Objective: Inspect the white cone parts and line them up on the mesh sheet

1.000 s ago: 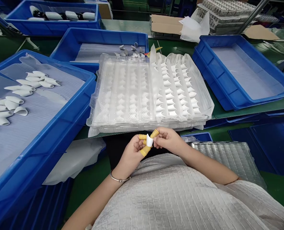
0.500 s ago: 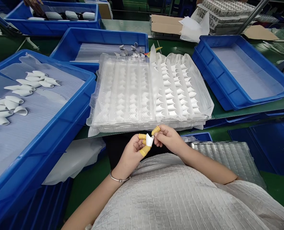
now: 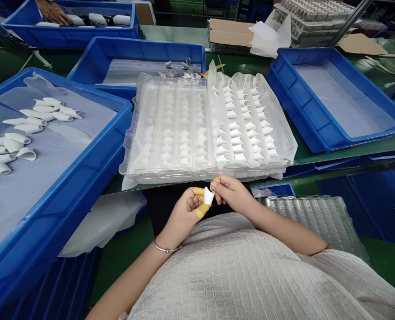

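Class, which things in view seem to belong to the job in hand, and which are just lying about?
Seems part of the job:
white piece in the left hand
yellow finger covers
tray of similar pieces
nearest blue bin

Seems lying about:
cardboard
crumpled white sheet

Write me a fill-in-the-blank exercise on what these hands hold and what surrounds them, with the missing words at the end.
1. The small white piece is held by the thumb and fingers of the person's ____ hand.
2. The finger cots the person wears are ____ in colour.
3. A co-worker's hand is in a bin coloured ____.
4. The clear ridged tray lies low, on the person's ____ side.

Missing words: left; yellow; blue; right
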`<state>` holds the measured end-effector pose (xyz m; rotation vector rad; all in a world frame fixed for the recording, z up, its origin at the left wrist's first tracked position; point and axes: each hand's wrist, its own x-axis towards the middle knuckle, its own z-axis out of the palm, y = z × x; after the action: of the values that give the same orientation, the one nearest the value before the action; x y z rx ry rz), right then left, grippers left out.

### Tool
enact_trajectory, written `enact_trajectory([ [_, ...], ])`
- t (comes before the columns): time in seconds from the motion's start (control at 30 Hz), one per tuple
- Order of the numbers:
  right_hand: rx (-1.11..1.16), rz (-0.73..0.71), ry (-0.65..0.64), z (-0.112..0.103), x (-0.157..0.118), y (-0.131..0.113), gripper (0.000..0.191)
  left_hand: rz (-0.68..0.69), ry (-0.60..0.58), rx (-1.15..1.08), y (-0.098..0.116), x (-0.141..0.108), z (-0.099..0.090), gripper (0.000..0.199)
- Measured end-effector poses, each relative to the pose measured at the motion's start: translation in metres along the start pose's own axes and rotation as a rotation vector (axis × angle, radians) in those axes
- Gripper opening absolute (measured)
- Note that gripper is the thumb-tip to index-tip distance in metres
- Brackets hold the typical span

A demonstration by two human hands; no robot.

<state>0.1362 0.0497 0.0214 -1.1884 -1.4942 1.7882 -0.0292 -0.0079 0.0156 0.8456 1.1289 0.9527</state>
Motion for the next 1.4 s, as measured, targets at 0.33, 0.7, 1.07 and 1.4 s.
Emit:
enact_trajectory([
  [0.33,0.059,-0.05,0.092,-0.012,0.0,0.009,0.015,-0.046,-0.023,-0.093,-0.002,-0.001,-0.001,0.02],
  [0.7,0.039,-0.103,-0.064,-0.003,-0.005,-0.002,0.018,0.066,0.069,0.12,0.007,-0.005,0.001,0.027],
  [1.07,-0.199,-0.084,0.003,0.004,-0.007,-0.001,0.037,0.173,0.105,0.524,0.007,-0.007,0.0,0.016],
  [1.4,0.015,0.005,-0.015,-0.004,0.001,0.007,0.039,0.215,0.043,0.578,0.004,-0.013,-0.004,0.014],
])
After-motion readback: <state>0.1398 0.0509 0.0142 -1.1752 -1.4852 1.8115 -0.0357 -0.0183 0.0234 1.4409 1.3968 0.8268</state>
